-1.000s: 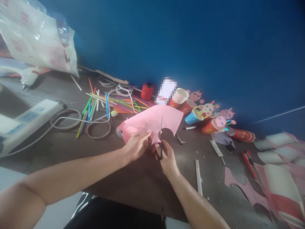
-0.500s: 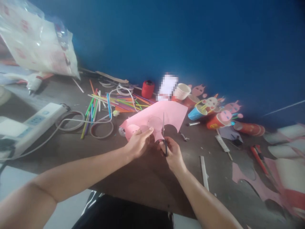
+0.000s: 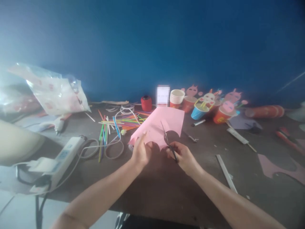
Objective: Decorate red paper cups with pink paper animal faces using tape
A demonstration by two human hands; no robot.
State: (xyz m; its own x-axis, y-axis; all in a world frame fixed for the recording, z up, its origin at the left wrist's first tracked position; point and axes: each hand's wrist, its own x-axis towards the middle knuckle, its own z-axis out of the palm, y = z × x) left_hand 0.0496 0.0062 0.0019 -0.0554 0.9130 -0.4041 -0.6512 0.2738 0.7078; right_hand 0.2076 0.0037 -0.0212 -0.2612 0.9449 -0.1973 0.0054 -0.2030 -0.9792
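Observation:
In my left hand [image 3: 140, 152] is the lower left part of a sheet of pink paper [image 3: 164, 119], with the thumb on top. Its lower right side has a rounded cut-out. My right hand [image 3: 184, 157] grips dark-handled scissors [image 3: 166, 135] by the handles. Their blades point up and to the left, over the paper beside the cut-out. Whether the blades are fully closed is hard to see. Under the sheet's left corner, a small patterned rim of something shows, mostly hidden.
Colourful sticks [image 3: 107, 127], a power strip [image 3: 65, 159] with a white cable and a glue gun [image 3: 57, 124] lie left. Red thread [image 3: 146, 103], stacked paper cups [image 3: 176, 96] and decorated cups [image 3: 200, 110] stand behind. Pink scraps [image 3: 274, 165] and a white strip [image 3: 226, 173] lie right.
The view has levelled and shifted. The scissors have swung from nearly upright to leaning left, and the sheet has turned slightly. Both hands keep their holds.

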